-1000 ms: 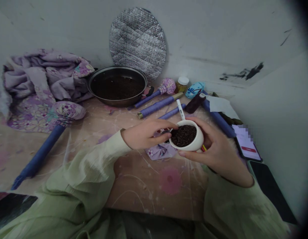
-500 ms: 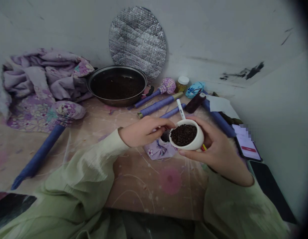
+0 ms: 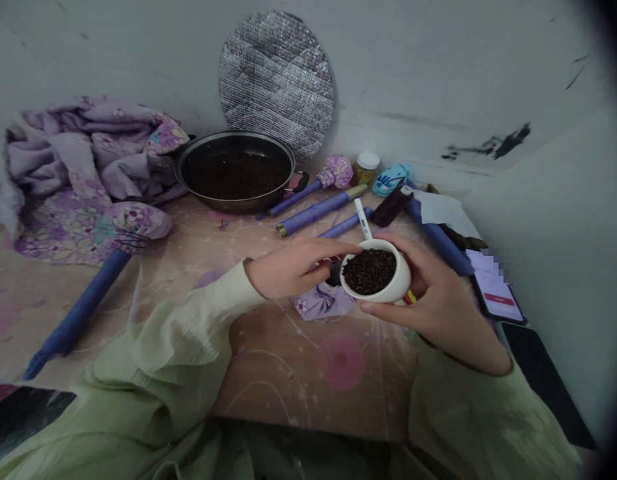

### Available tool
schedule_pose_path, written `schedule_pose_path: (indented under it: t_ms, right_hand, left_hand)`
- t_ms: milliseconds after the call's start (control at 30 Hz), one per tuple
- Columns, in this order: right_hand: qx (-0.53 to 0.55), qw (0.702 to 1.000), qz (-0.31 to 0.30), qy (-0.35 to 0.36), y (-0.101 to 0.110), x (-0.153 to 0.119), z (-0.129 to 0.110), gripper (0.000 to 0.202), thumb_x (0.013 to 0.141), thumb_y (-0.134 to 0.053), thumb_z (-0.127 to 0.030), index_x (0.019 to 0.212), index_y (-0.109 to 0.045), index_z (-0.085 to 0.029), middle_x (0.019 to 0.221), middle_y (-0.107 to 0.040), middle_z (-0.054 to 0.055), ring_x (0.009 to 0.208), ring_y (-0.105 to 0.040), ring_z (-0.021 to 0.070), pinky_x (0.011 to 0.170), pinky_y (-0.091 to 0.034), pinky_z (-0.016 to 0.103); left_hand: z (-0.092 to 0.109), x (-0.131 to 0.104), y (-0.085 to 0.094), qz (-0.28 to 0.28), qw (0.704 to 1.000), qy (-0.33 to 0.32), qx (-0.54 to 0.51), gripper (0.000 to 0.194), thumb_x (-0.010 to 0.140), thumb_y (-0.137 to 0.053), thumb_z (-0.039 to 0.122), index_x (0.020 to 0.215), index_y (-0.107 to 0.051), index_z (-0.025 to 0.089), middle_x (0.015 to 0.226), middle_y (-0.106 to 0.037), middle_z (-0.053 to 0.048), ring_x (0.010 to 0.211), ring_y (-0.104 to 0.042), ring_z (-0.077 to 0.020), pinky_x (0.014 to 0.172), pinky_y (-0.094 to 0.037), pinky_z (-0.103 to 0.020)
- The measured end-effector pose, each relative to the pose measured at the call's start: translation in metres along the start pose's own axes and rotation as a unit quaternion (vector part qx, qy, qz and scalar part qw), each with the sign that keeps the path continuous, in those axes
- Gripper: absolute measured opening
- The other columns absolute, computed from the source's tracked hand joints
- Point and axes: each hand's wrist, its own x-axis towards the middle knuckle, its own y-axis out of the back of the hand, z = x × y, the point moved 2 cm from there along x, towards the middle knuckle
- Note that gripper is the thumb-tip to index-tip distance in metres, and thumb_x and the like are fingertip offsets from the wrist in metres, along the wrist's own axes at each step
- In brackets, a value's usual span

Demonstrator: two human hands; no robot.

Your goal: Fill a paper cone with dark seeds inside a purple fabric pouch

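White cup (image 3: 402, 283), full to near the rim w/ dark grains (image 3: 369, 272), is in the R hand (image 3: 438, 310) above the table; can't tell if its base touches anything. R hand is clamped on the cup from its right side: digits spread, some round the far side, one under the near side, wrist angled down & out, sleeve near the elbow bend low right of the cup.

L hand (image 3: 293, 267) is left of the cup, back of hand up, wrist approx level. Index is stretched out to the cup's left rim, fingertip at the grains' edge; other digits curl below, apart from the index. Can't see whether anything's tucked under them.

Purple floral cloth pc (image 3: 322, 303) lies just left of & below the cup, w/ a dark item partly hidden in it. White marker (image 3: 362, 217) is just behind the cup; black pan (image 3: 233, 205) is well apart, back-left of it.
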Motion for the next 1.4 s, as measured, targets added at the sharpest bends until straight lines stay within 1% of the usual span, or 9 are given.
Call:
schedule_pose_path:
  t_ms: [167,433,567,700,867,1000,1133,1267,1400]
  right_hand:
    - [0.002,1.0,-0.002,0.0,-0.0003,-0.0001,0.0006,0.074,0.062,-0.08,-0.034,0.128,-0.047,-0.028,0.131,-0.054,0.006,0.121,-0.052,0.0295,0.102,-0.044,0.044]
    - [-0.014,1.0,-0.001,0.002,0.0006,0.0001,0.0023,0.075,0.062,-0.081,-0.035,0.129,-0.047,-0.027,0.133,-0.054,0.006,0.12,-0.053,0.031,0.102,-0.044,0.045]
    - [-0.009,1.0,-0.004,0.005,0.0004,-0.0004,0.0012,0.075,0.062,-0.08,-0.036,0.129,-0.047,-0.027,0.133,-0.053,0.007,0.121,-0.052,0.0304,0.102,-0.044,0.044]
    - [-0.007,1.0,-0.004,0.005,-0.0007,0.0002,0.0008,0.075,0.062,-0.081,-0.035,0.129,-0.048,-0.026,0.133,-0.053,0.006,0.121,-0.052,0.0293,0.103,-0.043,0.043]
    - [-0.007,1.0,-0.004,0.015,-0.0005,0.0,0.0007,0.074,0.061,-0.081,-0.036,0.127,-0.048,-0.027,0.132,-0.054,0.005,0.121,-0.052,0.0284,0.101,-0.045,0.041]
    - [-0.01,1.0,-0.006,0.017,0.0001,0.0,0.0007,0.074,0.062,-0.081,-0.036,0.127,-0.048,-0.028,0.131,-0.054,0.005,0.12,-0.053,0.0288,0.101,-0.045,0.042]
    - [-0.006,1.0,-0.009,0.018,0.0004,0.0005,0.0011,0.074,0.062,-0.081,-0.037,0.127,-0.048,-0.027,0.131,-0.055,0.006,0.119,-0.053,0.0297,0.101,-0.045,0.042]
    - [-0.003,1.0,-0.01,0.017,0.0009,0.0006,0.0015,0.074,0.062,-0.081,-0.037,0.127,-0.048,-0.027,0.131,-0.054,0.006,0.12,-0.053,0.0302,0.101,-0.045,0.043]
    - [0.001,1.0,-0.009,0.019,0.0007,0.0004,0.0018,0.075,0.061,-0.082,-0.037,0.127,-0.048,-0.027,0.132,-0.054,0.006,0.121,-0.052,0.0303,0.101,-0.045,0.043]
  left_hand:
    - [-0.0017,-0.0006,-0.0014,-0.005,1.0,-0.01,0.005,0.042,0.081,-0.041,0.002,0.119,-0.055,0.011,0.123,-0.062,-0.012,0.109,-0.06,-0.0163,0.094,-0.047,-0.028]
    - [-0.0026,-0.0012,-0.0004,-0.015,1.0,-0.019,0.0,0.035,0.082,-0.042,0.003,0.112,-0.057,0.012,0.114,-0.066,-0.011,0.101,-0.063,-0.016,0.089,-0.048,-0.028]
    - [-0.0006,-0.001,-0.0005,0.014,0.999,-0.026,-0.011,0.04,0.082,-0.041,0.002,0.119,-0.054,0.012,0.117,-0.065,-0.012,0.103,-0.063,-0.0158,0.091,-0.048,-0.028]
    - [-0.0001,-0.0013,-0.0024,0.014,0.999,-0.029,-0.007,0.05,0.082,-0.041,0.002,0.13,-0.048,0.014,0.127,-0.06,-0.012,0.107,-0.062,-0.0161,0.093,-0.048,-0.029]
    - [-0.0012,-0.0007,-0.0028,0.001,0.999,-0.041,0.0,0.043,0.084,-0.039,0.004,0.125,-0.051,0.01,0.124,-0.061,-0.015,0.114,-0.058,-0.0183,0.097,-0.047,-0.032]
    - [-0.0025,-0.0003,-0.0021,-0.002,0.999,-0.039,-0.003,0.039,0.084,-0.04,0.005,0.12,-0.054,0.009,0.12,-0.063,-0.015,0.111,-0.06,-0.0182,0.095,-0.048,-0.031]
    - [-0.003,-0.0005,-0.0014,-0.004,0.999,-0.035,0.001,0.035,0.084,-0.04,0.005,0.115,-0.056,0.013,0.116,-0.065,-0.012,0.106,-0.062,-0.0172,0.092,-0.048,-0.03]
    - [-0.0026,-0.0008,0.0007,-0.008,0.999,-0.033,-0.002,0.031,0.084,-0.041,0.005,0.11,-0.057,0.012,0.112,-0.066,-0.011,0.101,-0.062,-0.0156,0.088,-0.048,-0.028]
    - [-0.0009,-0.0007,0.0021,-0.009,1.0,-0.011,-0.012,0.025,0.087,-0.042,0.009,0.108,-0.056,0.013,0.105,-0.068,-0.009,0.092,-0.063,-0.0136,0.083,-0.048,-0.025]
